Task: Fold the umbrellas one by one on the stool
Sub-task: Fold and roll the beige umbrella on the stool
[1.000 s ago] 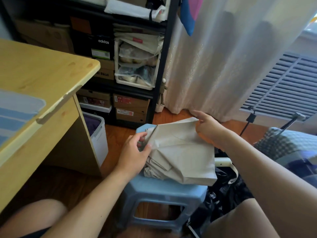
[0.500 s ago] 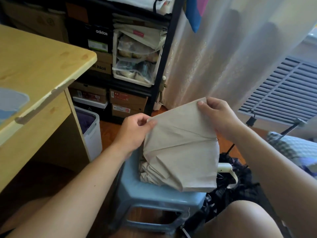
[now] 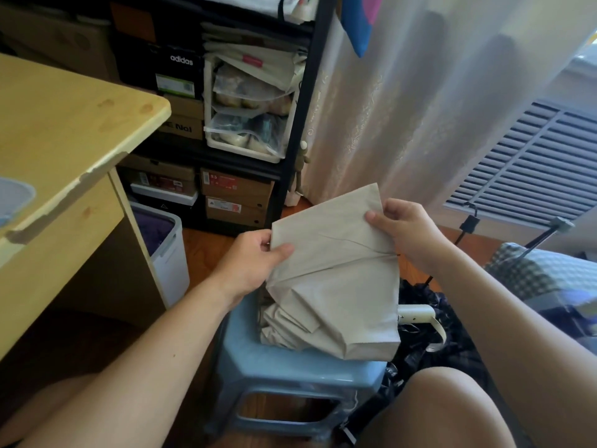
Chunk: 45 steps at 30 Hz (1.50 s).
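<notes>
A beige umbrella lies collapsed on the blue plastic stool, its cream handle sticking out to the right. One panel of its canopy is lifted and stretched flat above the stool. My left hand pinches the panel's left edge. My right hand pinches its upper right corner. A black umbrella lies bunched on the floor right of the stool, partly hidden by my leg.
A wooden desk stands at the left with a white bin beside it. Behind the stool a black shelf holds shoe boxes. A curtain hangs at the right, and a checked cushion lies at the far right.
Both hands have lifted the canopy panel up off the stool and spread it flat between them. The rest of the umbrella stays on the seat.
</notes>
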Motion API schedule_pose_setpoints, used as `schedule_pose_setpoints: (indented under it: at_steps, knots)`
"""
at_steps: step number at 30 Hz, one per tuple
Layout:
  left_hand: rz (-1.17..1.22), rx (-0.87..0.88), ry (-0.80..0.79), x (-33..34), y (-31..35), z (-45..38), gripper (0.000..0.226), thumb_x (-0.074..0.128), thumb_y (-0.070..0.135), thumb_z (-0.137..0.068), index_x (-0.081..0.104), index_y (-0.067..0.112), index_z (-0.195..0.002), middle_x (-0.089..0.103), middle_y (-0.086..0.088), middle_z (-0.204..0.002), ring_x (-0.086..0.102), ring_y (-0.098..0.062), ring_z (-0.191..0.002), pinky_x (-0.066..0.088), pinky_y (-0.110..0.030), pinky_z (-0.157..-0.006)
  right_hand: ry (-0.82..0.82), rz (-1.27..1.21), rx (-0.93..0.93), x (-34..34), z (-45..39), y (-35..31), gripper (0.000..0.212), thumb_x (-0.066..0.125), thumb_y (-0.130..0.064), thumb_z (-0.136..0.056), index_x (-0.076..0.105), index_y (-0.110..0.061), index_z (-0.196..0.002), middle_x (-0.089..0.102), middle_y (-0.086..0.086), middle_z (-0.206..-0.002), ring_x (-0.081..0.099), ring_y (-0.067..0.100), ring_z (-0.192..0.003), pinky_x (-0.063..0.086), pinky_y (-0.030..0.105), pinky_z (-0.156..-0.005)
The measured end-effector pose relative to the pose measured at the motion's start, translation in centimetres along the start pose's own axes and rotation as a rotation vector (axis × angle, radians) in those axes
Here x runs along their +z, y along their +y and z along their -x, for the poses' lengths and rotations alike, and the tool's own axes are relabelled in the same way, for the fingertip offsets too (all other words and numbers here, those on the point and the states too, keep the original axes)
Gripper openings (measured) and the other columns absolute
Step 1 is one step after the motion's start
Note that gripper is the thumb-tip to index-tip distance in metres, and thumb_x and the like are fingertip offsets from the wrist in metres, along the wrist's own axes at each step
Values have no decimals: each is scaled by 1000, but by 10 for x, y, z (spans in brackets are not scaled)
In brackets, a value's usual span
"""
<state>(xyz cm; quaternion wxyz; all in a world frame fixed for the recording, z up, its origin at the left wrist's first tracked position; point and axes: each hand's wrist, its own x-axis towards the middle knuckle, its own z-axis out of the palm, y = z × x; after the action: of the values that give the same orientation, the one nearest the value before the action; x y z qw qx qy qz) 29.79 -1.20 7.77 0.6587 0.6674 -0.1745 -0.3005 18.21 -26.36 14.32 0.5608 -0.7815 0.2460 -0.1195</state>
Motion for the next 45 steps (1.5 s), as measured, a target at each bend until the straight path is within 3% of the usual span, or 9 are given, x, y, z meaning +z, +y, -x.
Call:
schedule_pose_setpoints:
  at_steps: [4,8,15,22,28,33,38,42,45]
  knots:
    - [-87,41,76,0,-4,3,13,66,21,-100,76,16,-105,80,1,-96,76,-17,-94,59,-45,-94,117,271,-93,11,-1,0,25,68,-30,-99,68,-6,-91,68,5,-81,61,16,-73,52,36,-73]
    - [-142,29,117,1,-8,6,17,64,30,-100,77,19,-103,79,4,-93,75,-18,-94,58,-49,-94,0,294,-3,9,5,4,19,69,-37,-98,73,-19,-101,78,1,-97,74,18,-89,61,39,-83]
    - [-274,87,155,5,-2,15,15,60,33,-103,73,27,-99,76,9,-88,69,-2,-81,51,-22,-67,168,637,-117,23,7,28,38,57,-32,-103,44,-17,-71,53,-2,-67,48,19,-65,38,35,-60]
    - [-351,-77,-65,-6,-7,16,31,83,33,-84,67,31,-110,74,12,-105,69,-9,-99,54,-34,-89,307,428,-120,27,6,36,36,58,-29,-103,52,-3,-80,58,9,-74,47,18,-68,37,36,-63]
    - [-147,-197,76,-8,-16,12,11,72,27,-95,74,18,-90,77,0,-94,70,-20,-100,54,-37,-92,326,377,-139,30,14,41,35,57,-26,-104,49,-4,-78,56,10,-74,45,16,-67,37,35,-62]
    - [-453,11,188,-4,-18,17,16,70,28,-96,71,16,-86,70,-3,-84,64,-18,-81,45,-29,-65,314,418,-81,29,16,43,40,58,-27,-103,44,-14,-68,47,-3,-67,39,14,-62,31,34,-58]
    - [-533,93,252,-1,-16,17,16,71,24,-95,70,14,-82,67,4,-77,60,-9,-73,40,-25,-58,295,500,20,31,10,47,30,56,-32,-103,59,-13,-80,59,-2,-75,52,19,-73,36,32,-59]
    - [-558,-57,228,-4,-22,10,8,70,21,-94,66,16,-97,64,7,-87,60,-12,-83,42,-26,-64,245,486,156,30,16,39,31,56,-35,-104,60,-18,-130,62,-3,-109,58,19,-102,43,31,-80]
    - [-539,-169,218,-8,-29,6,21,72,25,-92,58,18,-106,61,2,-99,59,-18,-92,44,-31,-70,240,523,159,20,41,28,33,57,-32,-103,58,-19,-133,61,-3,-112,57,19,-104,43,31,-82]
